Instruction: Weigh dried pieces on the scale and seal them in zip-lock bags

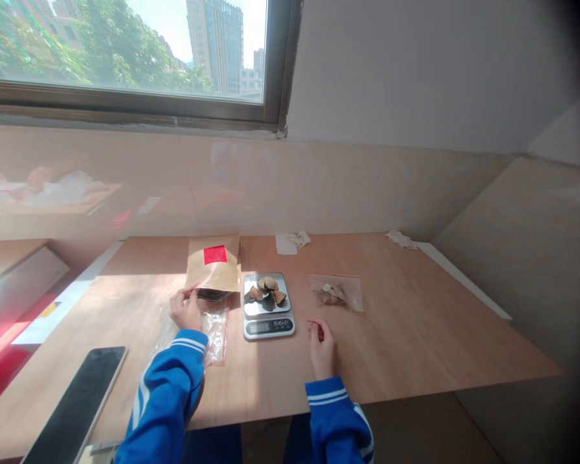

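A brown kraft paper bag (213, 267) with a red label lies flat, its mouth facing me. At the near left corner of that mouth, my left hand (186, 310) is closed on the edge with thumb and fingers. A small digital scale (269, 327) stands right of the bag, carrying several brown, dried-looking curved pieces (269, 291). My right hand (323, 345) hovers over or rests on the table, right of the scale. Its fingers are curled, and whatever may be inside them is hidden. Beyond it lies a clear zip bag (352, 291) containing similar brown pieces.
Clear plastic zip bags (216, 338) lie beneath and beside my left wrist. A large dark phone or tablet (77, 406) occupies the table's left front. Crumpled white tissue (297, 240) and another white scrap (401, 240) sit along the back edge by the wall.
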`<state>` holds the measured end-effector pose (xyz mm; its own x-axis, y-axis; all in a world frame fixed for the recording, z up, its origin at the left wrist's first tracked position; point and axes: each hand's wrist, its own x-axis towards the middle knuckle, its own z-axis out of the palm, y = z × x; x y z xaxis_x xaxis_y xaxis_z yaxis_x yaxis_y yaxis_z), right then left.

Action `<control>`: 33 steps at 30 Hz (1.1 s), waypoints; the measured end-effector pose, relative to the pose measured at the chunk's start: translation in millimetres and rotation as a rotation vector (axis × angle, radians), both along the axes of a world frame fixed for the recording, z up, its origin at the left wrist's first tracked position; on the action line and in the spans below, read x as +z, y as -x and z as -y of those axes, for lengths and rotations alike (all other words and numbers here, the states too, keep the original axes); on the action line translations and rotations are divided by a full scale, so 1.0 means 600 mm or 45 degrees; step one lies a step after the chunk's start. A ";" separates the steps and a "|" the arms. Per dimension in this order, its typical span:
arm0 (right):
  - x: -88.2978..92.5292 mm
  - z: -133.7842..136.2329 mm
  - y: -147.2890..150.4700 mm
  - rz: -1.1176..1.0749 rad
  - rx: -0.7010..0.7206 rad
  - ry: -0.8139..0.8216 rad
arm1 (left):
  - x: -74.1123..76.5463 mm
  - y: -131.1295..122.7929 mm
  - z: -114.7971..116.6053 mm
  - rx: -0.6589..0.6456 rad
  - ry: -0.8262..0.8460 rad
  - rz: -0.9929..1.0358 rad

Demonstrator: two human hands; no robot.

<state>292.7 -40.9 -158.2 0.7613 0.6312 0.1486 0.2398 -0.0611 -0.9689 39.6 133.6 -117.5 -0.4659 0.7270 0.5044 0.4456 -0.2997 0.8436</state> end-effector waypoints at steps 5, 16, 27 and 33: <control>0.010 0.004 0.001 0.088 -0.002 0.008 | 0.001 0.000 0.000 -0.002 0.007 -0.008; 0.100 -0.121 0.273 0.599 0.783 -0.090 | -0.003 0.002 -0.001 0.020 0.031 -0.039; 0.107 -0.263 0.326 0.750 0.614 0.485 | -0.018 0.008 -0.005 -0.033 0.017 -0.086; 0.084 -0.253 0.331 0.787 0.548 0.472 | -0.018 0.007 -0.003 0.004 0.016 -0.092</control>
<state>94.2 111.2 -107.6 0.2925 0.9381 0.1855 0.7963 -0.1316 -0.5904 35.3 135.7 -128.6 -0.4311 0.7321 0.5274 0.5064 -0.2875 0.8130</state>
